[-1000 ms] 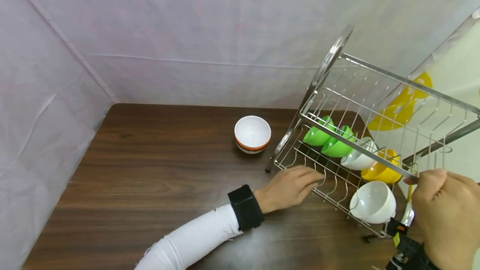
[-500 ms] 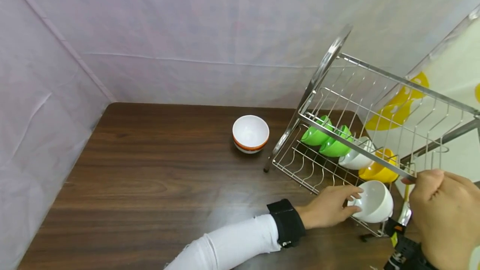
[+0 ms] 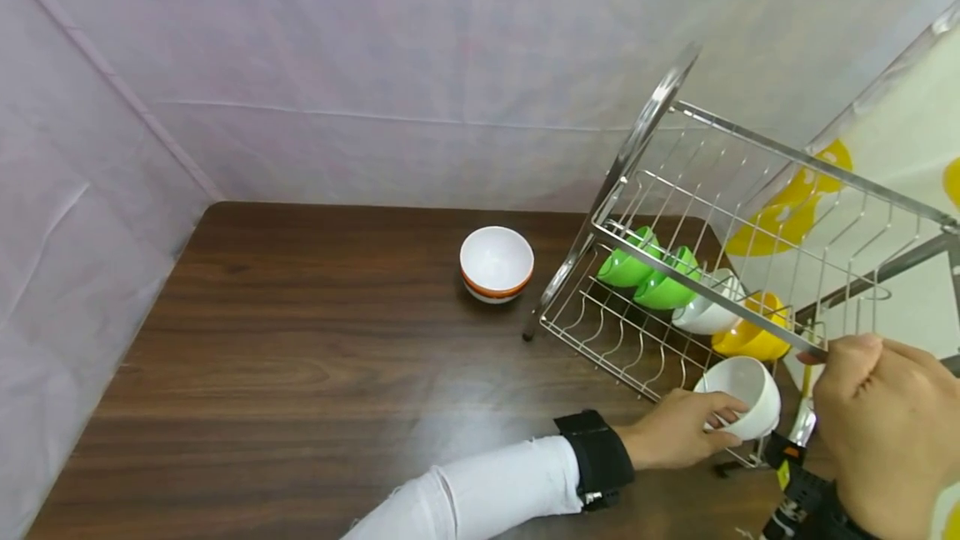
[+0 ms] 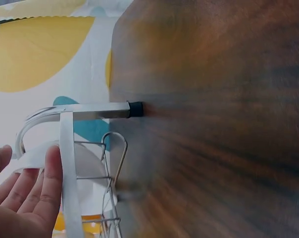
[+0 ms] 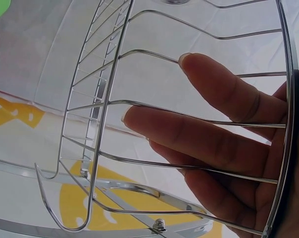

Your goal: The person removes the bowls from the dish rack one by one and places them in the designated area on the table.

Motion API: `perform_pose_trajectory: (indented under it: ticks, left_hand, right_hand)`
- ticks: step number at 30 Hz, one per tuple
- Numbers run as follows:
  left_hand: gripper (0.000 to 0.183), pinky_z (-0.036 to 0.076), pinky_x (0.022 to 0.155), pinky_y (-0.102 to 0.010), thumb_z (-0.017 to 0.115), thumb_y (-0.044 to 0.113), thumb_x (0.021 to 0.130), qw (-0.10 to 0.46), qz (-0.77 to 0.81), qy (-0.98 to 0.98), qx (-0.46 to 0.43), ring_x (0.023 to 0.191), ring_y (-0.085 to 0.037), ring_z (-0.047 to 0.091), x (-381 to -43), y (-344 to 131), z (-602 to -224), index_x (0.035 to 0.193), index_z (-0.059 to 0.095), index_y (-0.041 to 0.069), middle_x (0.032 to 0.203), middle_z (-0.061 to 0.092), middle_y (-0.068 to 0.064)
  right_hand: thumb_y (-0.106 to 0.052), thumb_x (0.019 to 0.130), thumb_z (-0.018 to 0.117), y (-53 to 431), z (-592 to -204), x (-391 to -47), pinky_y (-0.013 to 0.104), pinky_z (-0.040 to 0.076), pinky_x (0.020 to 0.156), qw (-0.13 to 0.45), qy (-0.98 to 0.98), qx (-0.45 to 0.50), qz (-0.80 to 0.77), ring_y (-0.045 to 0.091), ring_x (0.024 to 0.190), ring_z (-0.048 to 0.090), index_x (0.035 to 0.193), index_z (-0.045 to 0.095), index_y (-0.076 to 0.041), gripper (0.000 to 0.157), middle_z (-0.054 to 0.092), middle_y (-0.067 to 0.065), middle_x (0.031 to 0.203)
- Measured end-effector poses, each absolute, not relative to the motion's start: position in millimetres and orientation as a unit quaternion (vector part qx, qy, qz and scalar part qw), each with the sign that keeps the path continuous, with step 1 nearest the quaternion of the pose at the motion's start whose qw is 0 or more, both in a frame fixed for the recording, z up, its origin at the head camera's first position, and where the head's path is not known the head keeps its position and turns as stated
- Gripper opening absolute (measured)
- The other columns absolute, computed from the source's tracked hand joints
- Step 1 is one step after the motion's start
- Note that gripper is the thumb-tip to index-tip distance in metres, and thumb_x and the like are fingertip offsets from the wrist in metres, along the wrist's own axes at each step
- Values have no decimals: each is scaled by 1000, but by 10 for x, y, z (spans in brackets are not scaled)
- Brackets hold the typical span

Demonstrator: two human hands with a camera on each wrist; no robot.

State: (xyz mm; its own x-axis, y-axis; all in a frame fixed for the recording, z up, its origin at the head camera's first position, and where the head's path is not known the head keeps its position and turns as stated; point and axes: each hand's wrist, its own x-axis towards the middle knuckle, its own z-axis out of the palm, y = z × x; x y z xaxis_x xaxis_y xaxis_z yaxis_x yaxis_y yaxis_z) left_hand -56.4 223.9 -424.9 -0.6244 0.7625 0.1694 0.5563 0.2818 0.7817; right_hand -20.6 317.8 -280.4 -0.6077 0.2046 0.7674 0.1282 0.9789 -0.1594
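A two-tier metal dish rack [image 3: 651,127] stands at the right of the table. At the near end of its lower tier is a white bowl [image 3: 763,405], tilted with its mouth to the left. My left hand [image 3: 675,432] grips this bowl's near rim, fingers inside and thumb below. In the left wrist view, the rack's flat metal bar crosses in front of the bowl. My right hand [image 3: 881,423] holds the near corner of the upper tier, thumb on top. Beneath the wires, its fingers [image 5: 199,134] reach out in the right wrist view.
Behind the gripped bowl, two green bowls [image 3: 664,288], another white bowl [image 3: 701,317] and a yellow bowl [image 3: 746,342] lean in the lower tier. A white bowl with an orange band [image 3: 495,261] stands on the brown table [image 3: 315,340]. White cloth hangs behind.
My left hand has moved right and toward me, from the rack's front wires to the near white bowl, and now grips its rim. My right hand keeps its hold on the rack.
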Motion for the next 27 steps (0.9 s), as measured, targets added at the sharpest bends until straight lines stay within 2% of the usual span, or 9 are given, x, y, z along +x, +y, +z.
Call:
perform_pose_trajectory:
  ticks: [8,11,15,22,27]
  left_hand:
    - [19,33,68,1,70,22,88,78,398,821,402,75,18,49,-542,2305,-4323,107,73,21,88,70,17]
    - [15,35,60,1,70,18,88,82,410,824,381,62,18,47,-521,2313,-4329,102,75,20,79,69,16]
    - [14,37,48,-2,69,17,90,109,451,813,352,49,16,49,-498,2319,-4327,102,75,16,78,71,13]
    - [13,41,50,-4,66,13,90,143,544,765,314,56,9,59,-531,2310,-4319,100,73,7,84,73,3]
    - [14,45,46,-10,64,8,91,162,615,722,273,57,3,63,-543,2294,-4314,100,71,0,88,73,-4]
  right_hand:
    - [-17,95,33,3172,-2774,-214,41,21,40,430,-899,-74,30,47,60,51,44,49,1,57,59,28,68]
    - [-18,95,33,3178,-2791,-208,41,21,41,432,-898,-85,32,48,61,51,42,46,0,58,59,29,69]
    - [-20,93,35,3187,-2824,-203,44,21,43,440,-891,-103,40,49,64,51,41,45,1,57,59,29,72]
    - [-18,92,34,3201,-2809,-225,42,18,43,450,-889,-85,30,47,58,47,39,38,-4,56,55,28,65]
    - [-19,92,33,3208,-2806,-229,42,19,42,447,-890,-85,27,47,61,51,40,40,-1,55,56,28,65]
